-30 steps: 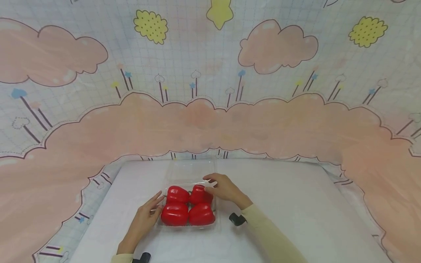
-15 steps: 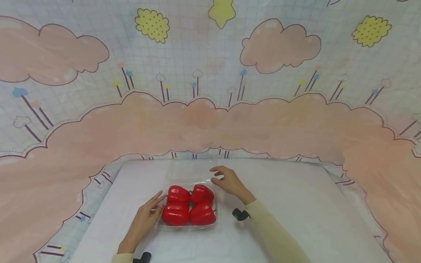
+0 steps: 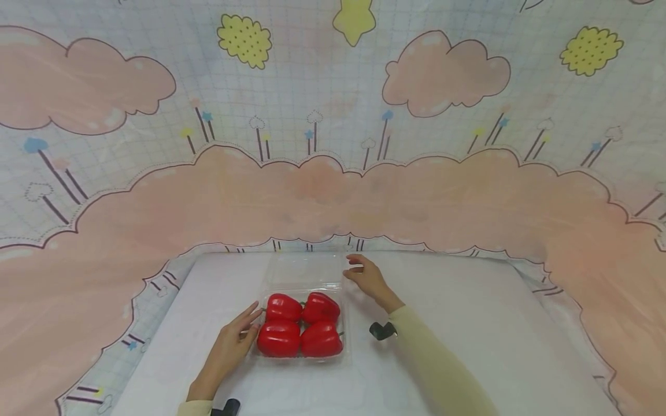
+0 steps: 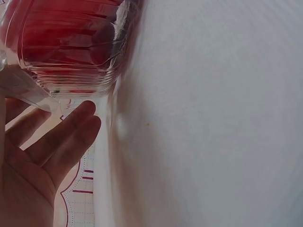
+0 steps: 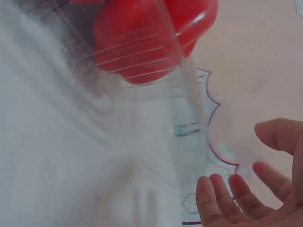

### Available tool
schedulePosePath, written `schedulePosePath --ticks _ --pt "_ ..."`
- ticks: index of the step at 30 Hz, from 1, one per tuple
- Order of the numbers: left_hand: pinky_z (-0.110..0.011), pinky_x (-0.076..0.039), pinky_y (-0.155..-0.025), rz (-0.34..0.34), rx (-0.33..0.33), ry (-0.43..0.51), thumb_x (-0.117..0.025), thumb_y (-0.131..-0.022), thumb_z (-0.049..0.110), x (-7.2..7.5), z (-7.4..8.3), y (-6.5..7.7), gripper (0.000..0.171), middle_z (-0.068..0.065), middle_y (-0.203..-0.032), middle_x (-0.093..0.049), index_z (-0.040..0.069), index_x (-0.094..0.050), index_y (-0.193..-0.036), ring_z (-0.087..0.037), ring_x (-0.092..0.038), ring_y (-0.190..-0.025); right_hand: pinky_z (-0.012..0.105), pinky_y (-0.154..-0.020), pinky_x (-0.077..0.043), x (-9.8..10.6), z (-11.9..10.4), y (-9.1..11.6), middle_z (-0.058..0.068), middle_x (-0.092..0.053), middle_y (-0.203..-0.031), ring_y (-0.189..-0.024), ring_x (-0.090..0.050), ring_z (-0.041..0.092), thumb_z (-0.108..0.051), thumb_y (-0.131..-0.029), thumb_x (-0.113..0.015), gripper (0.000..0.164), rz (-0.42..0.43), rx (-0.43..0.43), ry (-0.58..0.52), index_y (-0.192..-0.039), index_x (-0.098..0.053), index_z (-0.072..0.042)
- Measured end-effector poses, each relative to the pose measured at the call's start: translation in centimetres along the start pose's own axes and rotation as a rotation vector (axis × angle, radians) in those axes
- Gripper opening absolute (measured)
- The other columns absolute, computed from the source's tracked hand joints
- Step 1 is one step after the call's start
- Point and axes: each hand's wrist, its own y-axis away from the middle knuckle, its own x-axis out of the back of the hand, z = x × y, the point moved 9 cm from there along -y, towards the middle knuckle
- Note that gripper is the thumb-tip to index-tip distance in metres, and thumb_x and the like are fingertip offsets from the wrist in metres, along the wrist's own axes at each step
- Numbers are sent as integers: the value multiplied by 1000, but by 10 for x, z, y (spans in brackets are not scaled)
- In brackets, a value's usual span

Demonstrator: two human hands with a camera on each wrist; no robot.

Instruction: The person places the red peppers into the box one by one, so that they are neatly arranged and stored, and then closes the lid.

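A clear plastic clamshell box (image 3: pixel 346 349) lies open on the white table with several red bell peppers (image 3: pixel 278 338) in its base. The peppers sit in two rows. Its transparent lid (image 3: pixel 304 270) is folded back toward the far edge. My left hand (image 3: pixel 230 341) is at the box's left side, fingers extended along the wall; in the left wrist view those fingers (image 4: pixel 71 137) reach the ribbed plastic. At the lid's right edge is my right hand (image 3: pixel 368 277), empty, with fingers loosely bent. The right wrist view shows its fingertips (image 5: pixel 205 187) by the clear lid.
A white cloth covers the table (image 3: pixel 447 323). Behind it hangs a curtain (image 3: pixel 416 196) printed with clouds and stars. A black wrist camera (image 3: pixel 382 331) is strapped under the right forearm, another (image 3: pixel 228 408) by the left sleeve.
My right hand has left the far right pepper and moved away and rightward to the lid's right edge. My left hand has stayed beside the box.
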Motion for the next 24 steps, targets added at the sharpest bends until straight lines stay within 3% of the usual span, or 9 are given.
schedulePosePath --ticks 6,12,17,24 --pt "-33 -62 -82 -11 18 5 -62 -95 12 0 -1 0 42 -9 -150 -50 12 -59 -137 -32 -70 -108 43 -93 -59 -6 12 -7 24 -56 -135 -116 -63 37 -15 -90 -67 54 -23 -77 -85 -139 -48 -3" --pt "-31 -62 -82 -12 33 10 -61 -96 12 0 0 0 40 -10 -150 -49 11 -59 -136 -32 -71 -106 41 -94 -59 -19 21 -8 26 -49 -141 -119 -61 37 -23 -94 -63 63 -113 -151 -172 -147 -37 -2" --pt "-29 -62 -82 -10 46 14 -60 -97 13 0 0 1 39 -10 -151 -47 10 -59 -136 -32 -70 -107 43 -101 -55 -31 32 -11 25 -47 -145 -124 -57 37 -20 -96 -59 64 -161 -215 -237 -151 -31 -2" --pt "-28 -62 -82 -13 50 33 -60 -96 10 0 1 2 39 -9 -151 -48 11 -59 -136 -32 -70 -107 43 -102 -54 -39 39 -15 25 -49 -143 -120 -60 35 -17 -97 -57 67 -158 -259 -266 -153 -24 -1"
